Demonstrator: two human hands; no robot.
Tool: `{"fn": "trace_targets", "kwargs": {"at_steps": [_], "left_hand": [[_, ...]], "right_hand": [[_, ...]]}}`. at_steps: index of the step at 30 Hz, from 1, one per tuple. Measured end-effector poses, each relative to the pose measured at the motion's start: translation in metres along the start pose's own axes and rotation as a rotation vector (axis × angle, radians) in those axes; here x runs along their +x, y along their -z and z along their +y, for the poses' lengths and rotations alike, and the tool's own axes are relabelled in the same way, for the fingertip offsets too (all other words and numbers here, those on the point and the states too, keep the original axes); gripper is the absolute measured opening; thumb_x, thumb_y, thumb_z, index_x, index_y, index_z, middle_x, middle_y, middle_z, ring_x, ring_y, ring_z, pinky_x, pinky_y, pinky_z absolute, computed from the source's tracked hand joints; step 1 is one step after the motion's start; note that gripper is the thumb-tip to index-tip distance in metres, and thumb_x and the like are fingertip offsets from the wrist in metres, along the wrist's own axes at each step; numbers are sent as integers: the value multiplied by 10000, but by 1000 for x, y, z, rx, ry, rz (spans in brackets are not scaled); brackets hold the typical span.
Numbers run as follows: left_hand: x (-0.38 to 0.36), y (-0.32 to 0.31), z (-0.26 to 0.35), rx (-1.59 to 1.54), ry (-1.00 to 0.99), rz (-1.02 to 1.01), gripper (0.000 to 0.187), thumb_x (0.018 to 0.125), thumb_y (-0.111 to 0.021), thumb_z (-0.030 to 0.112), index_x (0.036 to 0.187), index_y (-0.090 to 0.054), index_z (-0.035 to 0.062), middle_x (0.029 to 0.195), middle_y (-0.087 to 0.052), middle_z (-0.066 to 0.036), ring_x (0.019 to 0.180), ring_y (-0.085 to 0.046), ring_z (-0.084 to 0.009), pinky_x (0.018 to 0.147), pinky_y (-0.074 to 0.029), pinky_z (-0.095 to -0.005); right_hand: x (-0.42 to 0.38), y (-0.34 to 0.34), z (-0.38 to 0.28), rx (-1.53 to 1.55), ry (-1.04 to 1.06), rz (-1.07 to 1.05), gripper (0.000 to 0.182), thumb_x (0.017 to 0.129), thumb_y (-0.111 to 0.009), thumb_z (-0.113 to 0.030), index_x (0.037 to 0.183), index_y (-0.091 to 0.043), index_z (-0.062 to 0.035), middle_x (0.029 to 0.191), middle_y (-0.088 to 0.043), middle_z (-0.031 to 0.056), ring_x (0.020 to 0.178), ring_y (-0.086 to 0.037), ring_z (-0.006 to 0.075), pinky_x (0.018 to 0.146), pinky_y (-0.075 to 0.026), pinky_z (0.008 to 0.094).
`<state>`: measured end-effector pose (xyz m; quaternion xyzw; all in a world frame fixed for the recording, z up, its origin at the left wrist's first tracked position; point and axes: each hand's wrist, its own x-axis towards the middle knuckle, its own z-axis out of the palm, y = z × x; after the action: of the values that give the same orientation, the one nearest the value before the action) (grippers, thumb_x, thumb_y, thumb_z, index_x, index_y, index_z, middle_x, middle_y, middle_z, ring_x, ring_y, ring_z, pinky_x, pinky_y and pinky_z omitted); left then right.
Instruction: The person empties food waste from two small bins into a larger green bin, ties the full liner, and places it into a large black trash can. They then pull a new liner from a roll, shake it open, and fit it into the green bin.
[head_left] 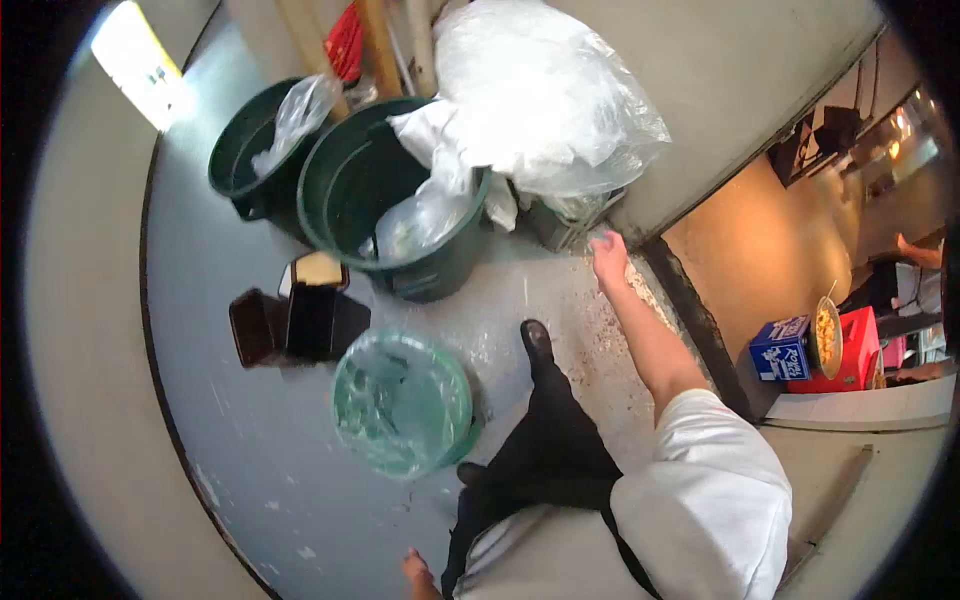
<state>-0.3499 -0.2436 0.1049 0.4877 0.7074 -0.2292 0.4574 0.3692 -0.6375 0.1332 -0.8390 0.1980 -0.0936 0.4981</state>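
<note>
My right hand (608,258) reaches forward at arm's length, its fingers apart with nothing visible in them. Beyond it bulges a big clear plastic bag (555,100) of whitish contents, above a greyish bin (550,222) that it partly hides. Only a small part of my left hand (415,566) shows at the bottom edge; its fingers are too small to read. The nearest thing to it is a round green bin (466,410) with a clear liner, on the floor beside my feet.
Two large dark green bins (428,285) stand ahead, with plastic bags inside. Small dark containers (318,322) sit left of the lined bin. Poles (378,50) lean behind. Past the sill on the right are a blue box (783,350), a red cooler (858,345) and another person (915,290).
</note>
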Motion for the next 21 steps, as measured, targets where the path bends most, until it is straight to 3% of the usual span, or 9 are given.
{"fn": "trace_targets", "kwargs": {"at_steps": [2, 5, 9, 11, 13, 15, 17, 19, 21], "left_hand": [[-29, -21, 14, -29, 82, -27, 503, 927, -583, 301, 1234, -510, -91, 1253, -563, -250, 1175, -536, -325, 991, -410, -418], [-69, -64, 68, -4, 32, -4, 518, 919, -595, 306, 1242, -504, -88, 1254, -566, -243, 1173, -545, -314, 986, -417, -404], [-99, -129, 180, 69, -282, -10, 537, 908, -611, 313, 1252, -497, -83, 1256, -569, -233, 1171, -555, -299, 979, -426, -386], [-113, -163, 261, 132, -511, -42, 548, 903, -620, 317, 1258, -493, -81, 1257, -571, -228, 1170, -561, -292, 976, -431, -377], [-141, -197, 351, 273, -712, -105, 534, 899, -624, 308, 1282, -497, -44, 1258, -575, -222, 1171, -564, -295, 980, -430, -381], [-185, -234, 442, 339, -999, -97, 500, 896, -639, 289, 1291, -513, 10, 1262, -580, -191, 1176, -557, -287, 997, -420, -374], [-229, -279, 519, -110, -1079, -493, 487, 910, -633, 184, 1348, -475, 43, 1326, -526, -178, 1238, -492, -240, 1046, -371, -358], [-302, -301, 583, -280, -980, -893, 678, 931, -574, 408, 1452, -303, 69, 1410, -428, -199, 1280, -442, -305, 1057, -361, -427], [-356, -319, 626, -582, -675, -1388, 895, 894, -490, 620, 1493, -143, 53, 1453, -341, -235, 1278, -417, -391, 1037, -374, -507]], "right_hand": [[75, -25, -10, 46, -51, 80, 554, 771, -736, -228, 1248, -512, -57, 970, -667, 136, 900, -628, 275, 843, -482, 367], [162, -58, -26, -272, 189, 357, 662, 752, -749, -226, 1319, -444, -74, 988, -668, 133, 920, -626, 302, 875, -476, 373], [265, -84, -53, -374, 155, 214, 518, 793, -695, -228, 1227, -509, -15, 1071, -630, 169, 1022, -592, 341, 872, -453, 438], [306, -68, -100, -211, -30, -109, 376, 843, -647, -229, 1126, -564, 3, 997, -642, 136, 954, -605, 282, 836, -458, 403], [309, -61, -157, 366, 200, 157, 214, 902, -567, -207, 867, -573, 4, 796, -613, 105, 769, -556, 223, 717, -440, 363], [262, -4, -252, 555, 392, 47, 170, 913, -529, -153, 890, -565, 12, 791, -578, 41, 747, -486, 164, 716, -430, 323], [202, 38, -286, 543, 569, -149, 180, 909, -537, -143, 946, -579, 28, 884, -600, 38, 821, -521, 154, 765, -447, 325], [136, 48, -273, 542, 889, -171, 199, 893, -572, -113, 1041, -618, 13, 1025, -631, 112, 935, -593, 209, 847, -470, 357], [66, 70, -261, 460, 1287, -441, 171, 758, -653, -29, 924, -611, -19, 994, -608, 163, 967, -590, 340, 866, -463, 462]]}}
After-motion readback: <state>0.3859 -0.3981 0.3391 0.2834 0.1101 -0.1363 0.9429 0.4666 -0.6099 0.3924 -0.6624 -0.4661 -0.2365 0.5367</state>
